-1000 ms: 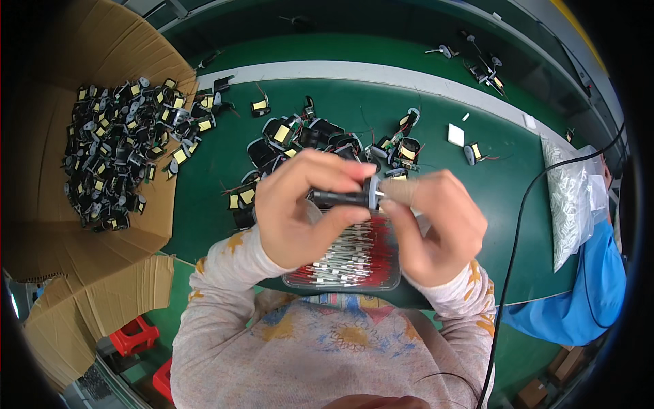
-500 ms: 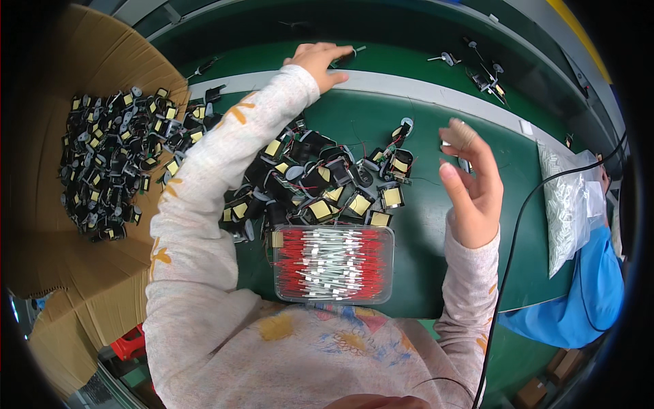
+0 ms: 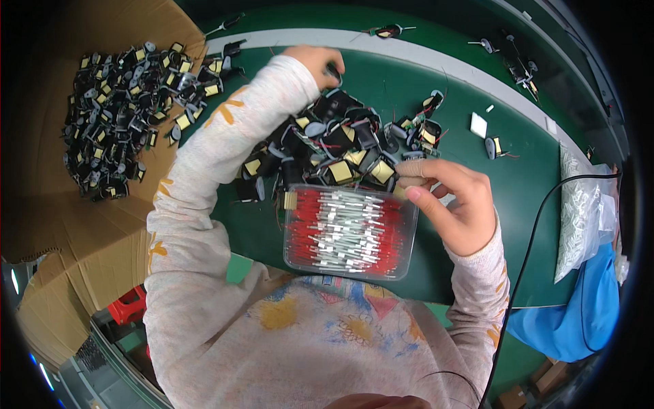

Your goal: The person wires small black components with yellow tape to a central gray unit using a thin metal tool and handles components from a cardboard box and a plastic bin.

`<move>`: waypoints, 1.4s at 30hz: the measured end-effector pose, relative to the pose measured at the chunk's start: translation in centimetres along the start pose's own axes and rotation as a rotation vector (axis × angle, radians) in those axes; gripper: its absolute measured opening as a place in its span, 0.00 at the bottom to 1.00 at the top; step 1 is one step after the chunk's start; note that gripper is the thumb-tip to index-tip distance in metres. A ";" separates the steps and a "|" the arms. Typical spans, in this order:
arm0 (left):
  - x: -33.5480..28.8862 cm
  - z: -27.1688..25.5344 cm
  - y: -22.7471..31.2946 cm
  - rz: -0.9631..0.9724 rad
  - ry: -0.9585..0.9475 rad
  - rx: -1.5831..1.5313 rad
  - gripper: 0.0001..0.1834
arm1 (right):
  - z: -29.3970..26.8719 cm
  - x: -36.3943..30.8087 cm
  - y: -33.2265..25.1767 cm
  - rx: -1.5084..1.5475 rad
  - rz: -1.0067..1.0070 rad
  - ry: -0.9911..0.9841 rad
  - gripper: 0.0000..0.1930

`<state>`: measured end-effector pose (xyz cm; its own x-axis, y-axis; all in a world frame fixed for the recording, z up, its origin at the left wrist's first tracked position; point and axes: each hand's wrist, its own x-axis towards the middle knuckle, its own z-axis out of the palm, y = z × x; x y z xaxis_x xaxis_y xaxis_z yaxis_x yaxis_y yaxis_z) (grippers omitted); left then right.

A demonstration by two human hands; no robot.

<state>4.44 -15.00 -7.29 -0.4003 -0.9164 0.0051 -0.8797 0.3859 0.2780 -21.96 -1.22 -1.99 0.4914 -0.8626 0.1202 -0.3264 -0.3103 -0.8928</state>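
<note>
My left hand point(image 3: 315, 65) is curled around a small black component point(image 3: 332, 70) at the far end of a pile of black components with yellow pads point(image 3: 340, 172) and thin wires. Its fingers are partly turned away. My right hand point(image 3: 458, 204) has beige covers on its fingertips. Its thumb and fingers are closed together at the pile's right edge, beside the far right corner of a clear plastic box point(image 3: 403, 271). What they grip is hidden. Inside the box lie many red and white wire leads point(image 3: 347, 232).
A cardboard box point(image 3: 41, 163) full of similar components point(image 3: 116, 123) stands at left. Along the far ledge point(image 3: 436, 53) lie one component point(image 3: 390, 31) and others. A white block point(image 3: 479, 125), a loose component point(image 3: 493, 147), a bag of white pieces point(image 3: 579, 211) and a black cable point(image 3: 528, 259) are at right.
My left hand has drawn back from the far ledge, where a component lies, to the pile. My right hand has moved left to the pile and closed. The whole view has shifted slightly.
</note>
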 end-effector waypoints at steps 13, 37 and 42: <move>-5.4 -0.6 -0.7 -0.238 0.389 -1.467 0.15 | 5.7 -1.0 1.4 -0.782 -0.382 0.097 0.14; -9.3 -4.5 4.4 0.283 0.160 -1.460 0.19 | 1.9 0.9 -1.3 0.397 0.010 0.040 0.13; -10.0 -4.9 7.4 0.279 -0.141 -1.405 0.25 | 0.9 1.9 0.2 0.884 -0.025 0.176 0.06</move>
<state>3.19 -3.46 -0.61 -0.6091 -0.7795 0.1460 0.1736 0.0486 0.9836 -20.39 -2.54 -2.37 0.3352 -0.9311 0.1438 0.4587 0.0280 -0.8882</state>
